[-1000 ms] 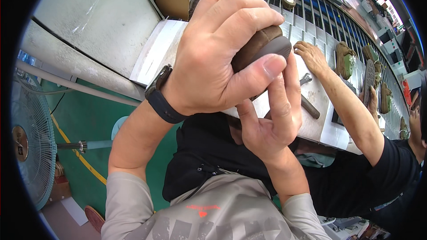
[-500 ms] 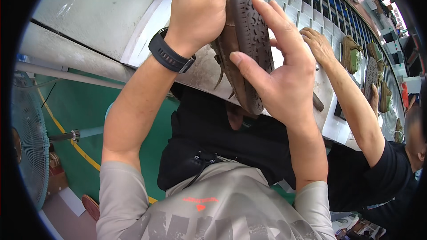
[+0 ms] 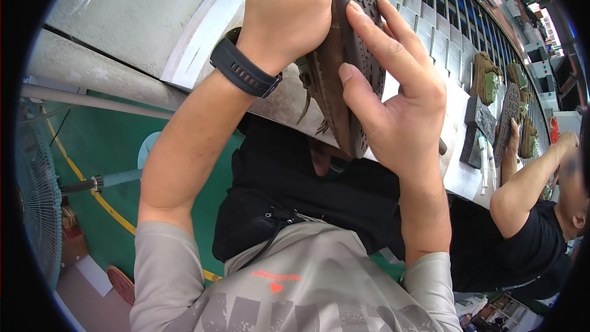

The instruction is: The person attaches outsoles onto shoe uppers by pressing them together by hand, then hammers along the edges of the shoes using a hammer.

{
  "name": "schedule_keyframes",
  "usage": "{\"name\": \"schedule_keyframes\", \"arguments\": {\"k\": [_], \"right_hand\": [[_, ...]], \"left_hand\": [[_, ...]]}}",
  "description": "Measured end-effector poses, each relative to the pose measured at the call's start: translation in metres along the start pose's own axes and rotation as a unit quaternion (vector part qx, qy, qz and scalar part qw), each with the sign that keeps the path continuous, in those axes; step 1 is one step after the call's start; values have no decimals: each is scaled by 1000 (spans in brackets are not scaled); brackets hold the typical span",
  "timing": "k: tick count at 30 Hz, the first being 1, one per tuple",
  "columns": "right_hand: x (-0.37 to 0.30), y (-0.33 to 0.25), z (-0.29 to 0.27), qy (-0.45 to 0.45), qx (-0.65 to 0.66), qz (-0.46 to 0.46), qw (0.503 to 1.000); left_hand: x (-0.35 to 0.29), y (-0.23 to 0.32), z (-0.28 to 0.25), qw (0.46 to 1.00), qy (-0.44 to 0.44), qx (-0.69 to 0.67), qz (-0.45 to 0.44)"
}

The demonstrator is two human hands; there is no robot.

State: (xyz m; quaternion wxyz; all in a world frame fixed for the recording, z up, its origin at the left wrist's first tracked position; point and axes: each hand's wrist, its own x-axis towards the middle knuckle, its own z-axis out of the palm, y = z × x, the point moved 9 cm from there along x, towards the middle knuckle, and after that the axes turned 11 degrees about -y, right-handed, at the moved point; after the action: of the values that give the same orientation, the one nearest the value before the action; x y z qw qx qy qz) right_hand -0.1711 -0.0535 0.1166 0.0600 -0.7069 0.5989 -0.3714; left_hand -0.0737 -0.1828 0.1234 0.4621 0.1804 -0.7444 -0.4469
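Observation:
A brown shoe point(image 3: 332, 80) with laces and a dark patterned sole is held up in front of me, toe-to-heel nearly upright, its sole turned to the right. My left hand point(image 3: 292, 15), with a black watch on the wrist point(image 3: 244, 69), grips the shoe's upper end; its fingertips are hidden behind the shoe. Against the sole rests my right hand point(image 3: 402, 98), its thumb on the sole's near edge and its fingers bent over the tread. Loose laces point(image 3: 305, 107) hang on the shoe's left side.
A metal-slatted conveyor point(image 3: 430, 9) runs along the far side, carrying several green-brown shoes point(image 3: 485, 77). At right, a co-worker in black has one hand point(image 3: 511, 147) on a shoe sole point(image 3: 509, 106). Near it lies a dark block point(image 3: 479, 117) with white tools point(image 3: 487, 158). A fan point(image 3: 40, 197) stands left.
The shoe has shifted slightly right and turned, showing more of its side. My right thumb and fingers have slid over the sole. The co-worker's reaching arm has drawn back toward their face.

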Motion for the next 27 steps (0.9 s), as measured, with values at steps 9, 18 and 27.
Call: {"name": "schedule_keyframes", "arguments": {"k": [9, 18, 27], "right_hand": [[-18, 22, 11, -12, 144, -14, 989], [-18, 7, 8, 12, 29, -47, 998], [-24, 24, 21, -49, 53, -5, 997]], "left_hand": [[3, -10, 3, 998, -12, 53, 41], [-3, -8, 4, 997, 16, 73, 25], [-7, -24, -6, 991, 65, 113, 6]]}}
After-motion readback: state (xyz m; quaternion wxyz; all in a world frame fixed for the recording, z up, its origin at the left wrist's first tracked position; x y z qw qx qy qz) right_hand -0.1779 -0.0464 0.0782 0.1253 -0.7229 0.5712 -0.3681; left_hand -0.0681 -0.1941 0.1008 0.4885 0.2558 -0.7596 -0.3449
